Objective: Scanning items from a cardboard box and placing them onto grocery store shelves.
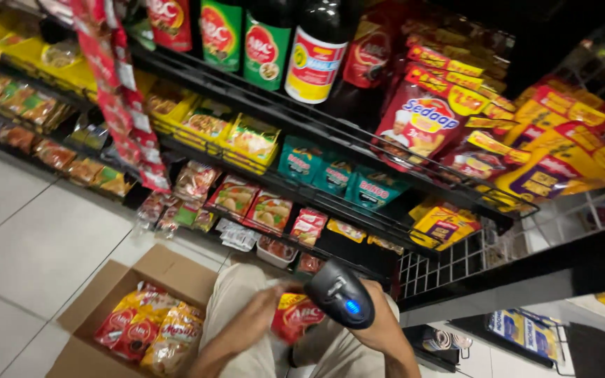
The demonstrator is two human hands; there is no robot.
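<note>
My right hand (pixel 379 325) grips a black handheld barcode scanner (pixel 341 292) with a blue light glowing on its top. The scanner points down and left at a red and yellow sauce pouch (pixel 295 315). My left hand (pixel 264 308) holds that pouch by its left edge, just above my knee. Both hands sit low in the head view, over my light trousers (pixel 236 283). An open cardboard box (pixel 106 294) stands on the floor to the left of my left arm, with several red and yellow pouches (pixel 148 329) inside it.
Black wire shelves (pixel 302 122) run across the view, packed with dark sauce bottles (pixel 316 49), red and yellow refill pouches (pixel 421 119), teal packets (pixel 334 175) and seasoning sachets. A strip of red sachets (pixel 117 91) hangs at left. Pale floor tiles (pixel 29 238) lie at left.
</note>
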